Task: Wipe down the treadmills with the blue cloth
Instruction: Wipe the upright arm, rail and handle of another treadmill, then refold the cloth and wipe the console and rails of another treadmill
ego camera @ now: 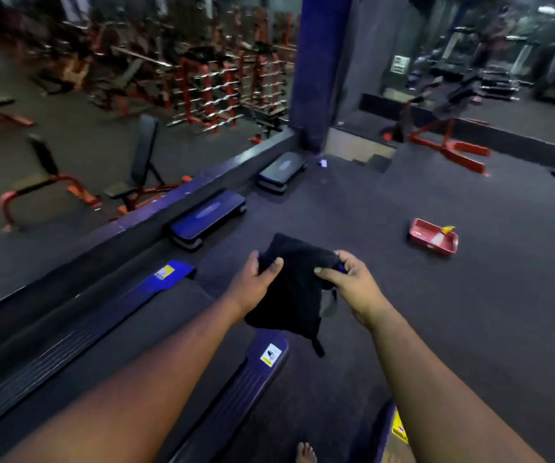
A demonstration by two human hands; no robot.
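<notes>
Your left hand [257,279] and right hand [349,282] are both out in front of you, each with fingers and thumb curled around an upper corner of the cloth [289,292]. It looks nearly black in this light, with a hint of blue by your right fingers. It hangs slack between your hands in the air, its lower edge and a loose tail dangling over the end of the treadmill's near side rail [252,375].

Below your left forearm lies the treadmill belt [156,332], bounded on the far side by a second blue rail [129,305] ending in a yellow label. Another blue edge with a yellow sticker [398,429] shows at the bottom right, and a bare foot [306,454] stands on the floor between the two.

To your left a mirror wall [102,111] runs along a dark ledge, with two step platforms [207,217] [283,170] set against its base. Ahead and to the right the rubber floor [470,312] spreads wide; a red tray [433,238] sits on it well beyond your right hand, and a red-framed bench [446,145] stands farther off near the back mirror.
</notes>
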